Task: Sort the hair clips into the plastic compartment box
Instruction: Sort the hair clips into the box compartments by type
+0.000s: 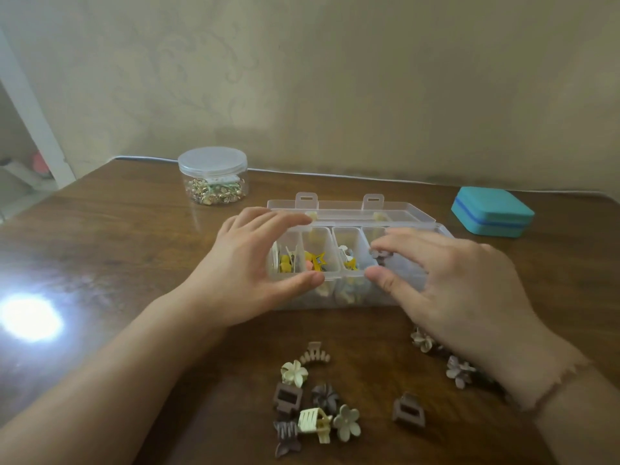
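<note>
Risk, as we judge it, lies in the light plastic compartment box (355, 297) sliding or tipping as we reach in, spilling sorted clips between sections. Our left hand (248, 273) spans its left end, fingers on the far rim and thumb on the near wall, gripping it. Our right hand (446, 283) hovers over the right compartments, its curled fingertips seemingly pinching a brownish flower clip (378, 254), while more loose hair clips (318, 407) wait on the table (117, 246) nearer us.

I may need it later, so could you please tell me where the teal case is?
The teal case lies at the table's far right, just right of the box's open lid.
</note>
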A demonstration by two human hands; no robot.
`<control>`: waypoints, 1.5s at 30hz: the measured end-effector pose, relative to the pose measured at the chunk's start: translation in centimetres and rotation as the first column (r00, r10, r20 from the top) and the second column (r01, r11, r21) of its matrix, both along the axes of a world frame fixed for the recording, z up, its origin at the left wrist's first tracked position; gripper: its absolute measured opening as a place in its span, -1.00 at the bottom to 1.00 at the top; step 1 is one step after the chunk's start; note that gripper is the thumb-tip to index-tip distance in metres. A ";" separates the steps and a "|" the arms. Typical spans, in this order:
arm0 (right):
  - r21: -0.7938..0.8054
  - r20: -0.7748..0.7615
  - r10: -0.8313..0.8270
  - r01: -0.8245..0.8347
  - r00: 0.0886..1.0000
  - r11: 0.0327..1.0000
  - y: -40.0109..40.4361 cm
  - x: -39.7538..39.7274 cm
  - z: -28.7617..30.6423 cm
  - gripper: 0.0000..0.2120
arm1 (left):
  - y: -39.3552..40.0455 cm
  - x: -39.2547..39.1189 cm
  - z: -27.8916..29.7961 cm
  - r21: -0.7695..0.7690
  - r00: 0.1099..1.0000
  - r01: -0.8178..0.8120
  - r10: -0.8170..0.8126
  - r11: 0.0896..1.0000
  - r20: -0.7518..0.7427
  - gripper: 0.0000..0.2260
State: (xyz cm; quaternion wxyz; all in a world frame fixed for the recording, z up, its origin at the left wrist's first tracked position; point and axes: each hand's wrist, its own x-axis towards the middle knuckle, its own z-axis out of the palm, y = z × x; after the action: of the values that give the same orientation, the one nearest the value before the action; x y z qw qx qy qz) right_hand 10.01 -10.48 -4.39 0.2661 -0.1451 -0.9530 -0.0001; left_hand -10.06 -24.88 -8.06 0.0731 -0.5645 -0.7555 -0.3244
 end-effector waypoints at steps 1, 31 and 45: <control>0.021 -0.067 0.013 -0.011 0.998 1.000 -0.4 0.1 0.2 -0.57 | 0.0 -0.1 0.0 -0.005 1.000 -0.003 0.003 1.000 -0.007 -0.38; -0.213 -0.279 -0.067 0.006 0.958 0.977 2.1 0.2 0.1 -0.80 | -0.1 -1.5 -0.1 -0.007 0.991 0.128 -0.127 0.992 0.041 -0.40; -0.340 0.728 0.353 -0.137 0.587 0.931 -1.9 1.6 2.4 -0.66 | -1.9 -2.6 1.0 -0.029 0.980 0.138 -0.132 0.990 0.148 -0.36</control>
State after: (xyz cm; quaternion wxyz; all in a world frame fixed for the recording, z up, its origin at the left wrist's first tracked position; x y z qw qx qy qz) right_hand 11.62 -12.36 -2.02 -0.1954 -0.0288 -0.9759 0.0926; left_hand -12.66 -26.78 -7.02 -0.0156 -0.5906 -0.7249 -0.3541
